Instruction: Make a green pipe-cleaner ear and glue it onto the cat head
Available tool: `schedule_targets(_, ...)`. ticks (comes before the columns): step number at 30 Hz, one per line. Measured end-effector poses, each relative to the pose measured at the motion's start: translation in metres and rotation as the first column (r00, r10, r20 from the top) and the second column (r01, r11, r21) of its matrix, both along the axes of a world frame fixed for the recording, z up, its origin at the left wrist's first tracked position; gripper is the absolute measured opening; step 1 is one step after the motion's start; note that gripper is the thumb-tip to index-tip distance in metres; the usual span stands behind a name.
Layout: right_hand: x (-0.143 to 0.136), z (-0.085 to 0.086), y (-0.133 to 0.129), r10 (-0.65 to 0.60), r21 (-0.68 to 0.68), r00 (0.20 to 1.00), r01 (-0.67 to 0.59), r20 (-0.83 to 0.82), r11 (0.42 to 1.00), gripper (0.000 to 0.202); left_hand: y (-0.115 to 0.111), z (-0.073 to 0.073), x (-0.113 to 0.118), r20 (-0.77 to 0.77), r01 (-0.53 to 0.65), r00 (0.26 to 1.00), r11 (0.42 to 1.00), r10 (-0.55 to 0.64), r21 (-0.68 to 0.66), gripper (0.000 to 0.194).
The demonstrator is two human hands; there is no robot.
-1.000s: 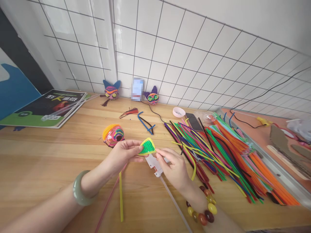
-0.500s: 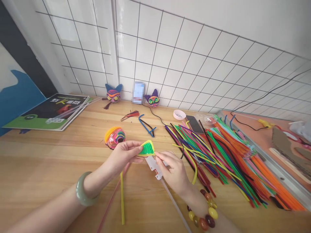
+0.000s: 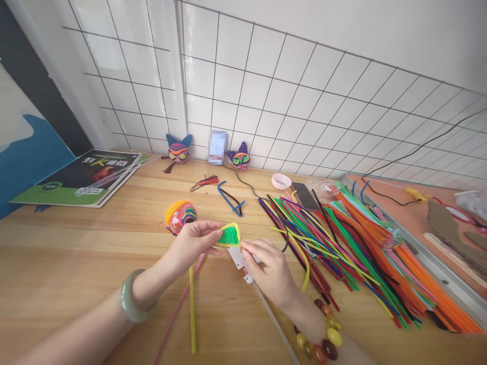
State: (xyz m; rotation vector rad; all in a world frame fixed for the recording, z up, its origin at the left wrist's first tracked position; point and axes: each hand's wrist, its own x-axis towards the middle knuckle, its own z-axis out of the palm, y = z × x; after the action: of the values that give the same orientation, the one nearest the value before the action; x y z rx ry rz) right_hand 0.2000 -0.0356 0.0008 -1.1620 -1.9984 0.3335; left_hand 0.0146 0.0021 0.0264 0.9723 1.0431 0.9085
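Note:
Above the table my left hand [image 3: 200, 237] pinches a small green piece with a yellow border [image 3: 230, 235], which looks made of pipe cleaners. The fingertips of my right hand [image 3: 266, 263] are pressed together at the piece's lower right corner. Beneath the hands lies a white device that looks like a glue gun [image 3: 239, 261], partly hidden by my right hand. A clear ball partly covered in coloured pipe cleaners [image 3: 180, 217] rests just beyond my left hand. Yellow pipe cleaners [image 3: 193, 319] and a pink one [image 3: 173, 324] lie nearer to me.
Loose coloured pipe cleaners [image 3: 319, 238] and orange bundles [image 3: 426, 284] spread over the right side. At the back stand two cat-like heads [image 3: 178, 149], a small screen [image 3: 217, 148], a pink bowl [image 3: 281, 181] and a phone [image 3: 305, 195]. A book [image 3: 76, 177] lies left.
The view has shifted slightly. Both hands keep hold of the green piece, which is tilted a little differently; nothing else has visibly moved.

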Motion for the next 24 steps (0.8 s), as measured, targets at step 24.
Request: schedule_targets(24,-0.001,0.010,-0.002,-0.051,-0.132,0.976,0.023,-0.214,0.991,0.011,0.004,-0.006,-0.009,-0.124,0.218,0.974,0.941,-0.191,0.258,0.051)
